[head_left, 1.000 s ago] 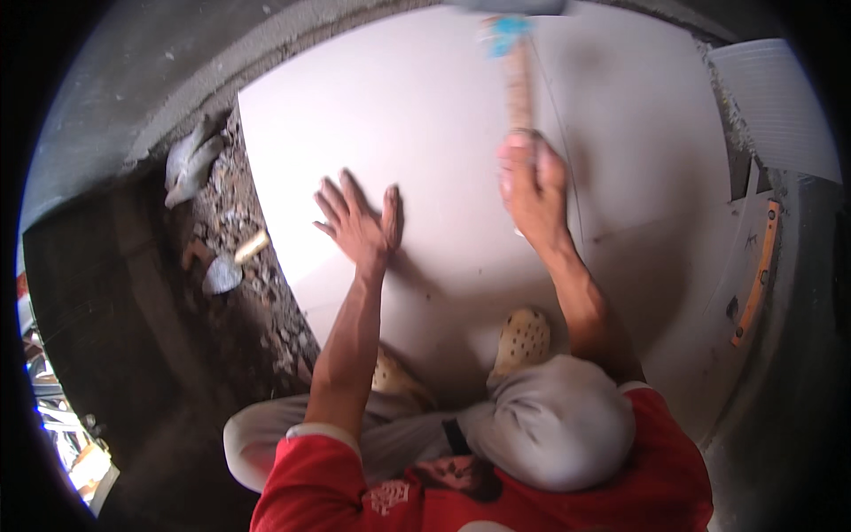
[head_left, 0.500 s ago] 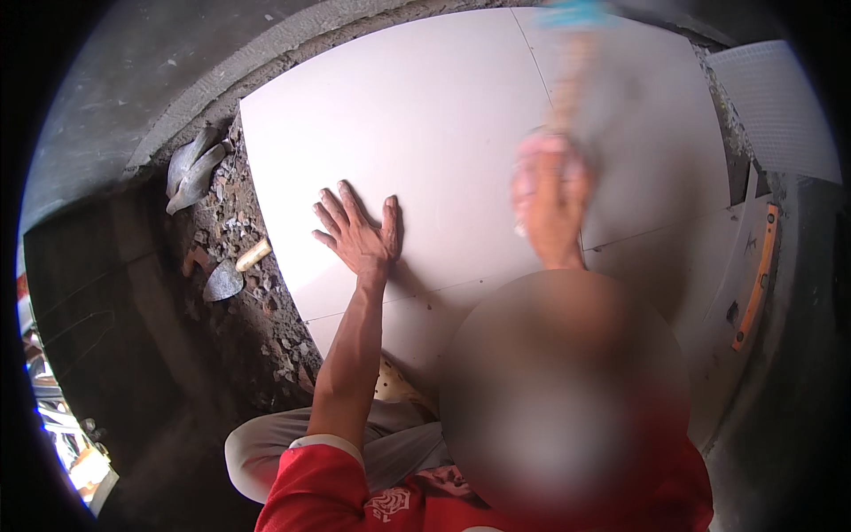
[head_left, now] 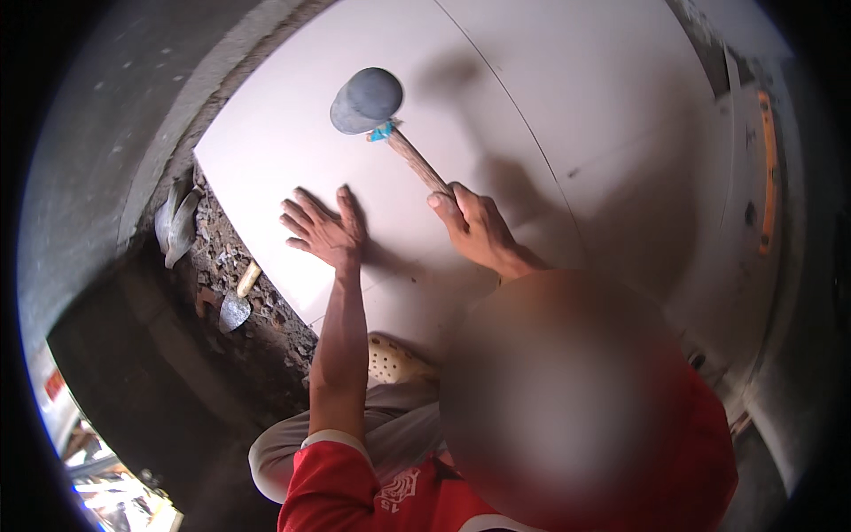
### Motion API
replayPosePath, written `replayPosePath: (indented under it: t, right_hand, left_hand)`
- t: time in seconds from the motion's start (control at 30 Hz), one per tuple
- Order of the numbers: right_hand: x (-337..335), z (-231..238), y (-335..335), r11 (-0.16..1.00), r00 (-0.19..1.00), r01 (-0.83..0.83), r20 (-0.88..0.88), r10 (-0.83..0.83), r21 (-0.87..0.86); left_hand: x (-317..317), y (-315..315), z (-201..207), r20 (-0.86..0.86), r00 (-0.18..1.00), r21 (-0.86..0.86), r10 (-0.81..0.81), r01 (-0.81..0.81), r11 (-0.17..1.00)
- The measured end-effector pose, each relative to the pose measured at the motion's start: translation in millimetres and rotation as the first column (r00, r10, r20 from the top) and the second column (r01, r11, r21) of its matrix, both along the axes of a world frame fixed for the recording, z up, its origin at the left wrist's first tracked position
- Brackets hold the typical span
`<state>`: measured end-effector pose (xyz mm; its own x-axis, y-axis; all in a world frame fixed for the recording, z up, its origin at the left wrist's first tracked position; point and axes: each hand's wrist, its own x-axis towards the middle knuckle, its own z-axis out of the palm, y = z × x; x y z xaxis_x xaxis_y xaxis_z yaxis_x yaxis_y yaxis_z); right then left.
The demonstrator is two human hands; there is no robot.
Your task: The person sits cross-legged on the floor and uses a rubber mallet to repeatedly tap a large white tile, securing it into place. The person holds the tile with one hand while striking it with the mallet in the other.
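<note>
A rubber mallet (head_left: 369, 99) with a grey head and a wooden handle is in my right hand (head_left: 479, 226). Blue wrapping shows where the handle meets the head. The mallet is raised, casting a shadow on the large white tile (head_left: 292, 106). My left hand (head_left: 326, 229) rests on that tile with its fingers spread, holding nothing. A dark joint line runs between this tile and the one to its right.
Along the tile's left edge lies rubble (head_left: 217, 239) with a wooden-handled trowel (head_left: 236, 309) and a pair of greyish gloves or rags (head_left: 177, 222). An orange level (head_left: 768, 173) is at the right. My perforated cream shoe (head_left: 396, 359) is below the left hand.
My right hand has swung the mallet from the far right toward the left, and its head now shows near the tile's middle. My left hand stays spread on the tile. The view has turned slightly.
</note>
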<state>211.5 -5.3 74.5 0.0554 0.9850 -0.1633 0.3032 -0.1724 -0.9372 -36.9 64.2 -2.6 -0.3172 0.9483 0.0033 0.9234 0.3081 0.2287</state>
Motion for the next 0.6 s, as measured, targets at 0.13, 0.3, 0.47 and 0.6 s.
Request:
replayPosePath:
  t: [0.13, 0.3, 0.47, 0.6]
  right_hand:
    - [9.7, -21.7, -29.4, 0.997, 0.996, 0.063, 0.060, -0.060, -0.045]
    - [23.7, -34.6, -43.9, 0.979, 0.971, 0.116, 0.189, -0.147, 0.165]
    - [48.6, -14.3, -12.4, 0.957, 0.969, 0.011, 0.233, -0.081, 0.289]
    - [32.9, 18.9, 13.3, 0.981, 0.988, -0.152, 0.010, 0.152, 0.118]
  left_hand:
    - [6.4, -21.7, -2.6, -0.068, 0.964, 0.021, -0.258, 0.260, 0.965]
    - [15.6, -60.4, 20.0, 0.053, 0.742, -0.175, -0.669, 0.666, 0.725]
    - [5.9, -56.9, 21.2, 0.093, 0.689, -0.281, -0.719, 0.711, 0.644]
    - [-13.3, -58.6, -9.0, 0.079, 0.682, -0.212, -0.727, 0.724, 0.656]
